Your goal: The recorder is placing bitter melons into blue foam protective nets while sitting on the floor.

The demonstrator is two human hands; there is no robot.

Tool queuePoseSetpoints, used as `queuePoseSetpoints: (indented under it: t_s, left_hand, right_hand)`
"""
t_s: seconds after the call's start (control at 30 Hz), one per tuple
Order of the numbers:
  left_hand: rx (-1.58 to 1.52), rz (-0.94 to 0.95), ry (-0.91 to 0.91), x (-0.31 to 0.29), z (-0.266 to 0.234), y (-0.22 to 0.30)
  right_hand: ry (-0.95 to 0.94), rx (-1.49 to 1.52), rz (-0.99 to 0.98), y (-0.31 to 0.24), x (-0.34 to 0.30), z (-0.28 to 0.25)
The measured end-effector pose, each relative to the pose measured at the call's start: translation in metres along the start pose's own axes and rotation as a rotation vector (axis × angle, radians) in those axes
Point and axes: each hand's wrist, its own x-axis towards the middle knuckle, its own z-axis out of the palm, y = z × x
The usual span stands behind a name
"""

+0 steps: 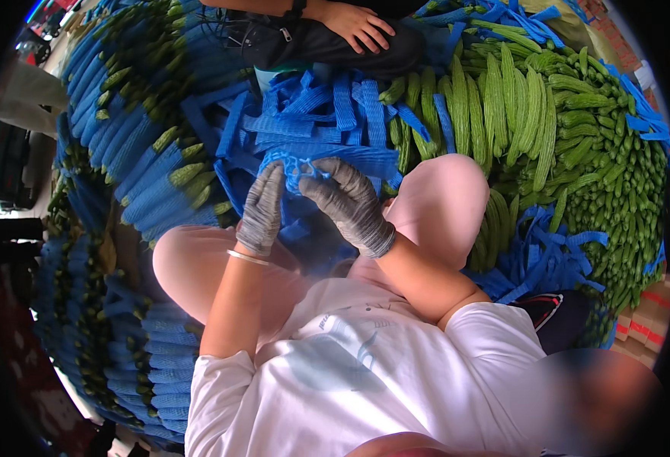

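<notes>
A blue foam net sleeve (292, 172) is stretched open between my two hands, above my lap. My left hand (261, 212), in a grey glove, grips its left side with the fingers pressed together. On the other side my right hand (350, 204), also gloved in grey, pinches the sleeve's edge. No gourd shows inside the sleeve. Just beyond my hands lies a pile of flat blue net sleeves (319, 122). Long, ridged green gourds (502, 107) without sleeves lie in rows to the right of that pile.
Gourds in blue sleeves (144, 179) are stacked along the left side. More loose sleeves (537, 251) lie by my right knee, beside a large heap of bare gourds (617, 190). Another person's hand (358, 27) rests on a dark-clothed leg at the far side. Cartons (647, 320) stand at the right.
</notes>
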Motion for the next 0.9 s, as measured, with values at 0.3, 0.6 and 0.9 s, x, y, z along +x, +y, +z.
queuePoseSetpoints:
  t_s: [0.3, 0.6, 0.9]
  left_hand:
    - [0.097, -0.028, -0.513, 0.044, -0.021, 0.011]
    - [-0.048, 0.218, -0.177, 0.098, 0.008, 0.051]
    - [-0.742, -0.625, -0.243, 0.126, 0.056, 0.062]
  right_hand:
    - [-0.523, -0.031, 0.356, -0.011, -0.017, -0.015]
    - [-0.482, 0.133, 0.013, -0.034, -0.014, -0.024]
    - [-0.52, -0.118, -0.403, -0.047, -0.012, -0.05]
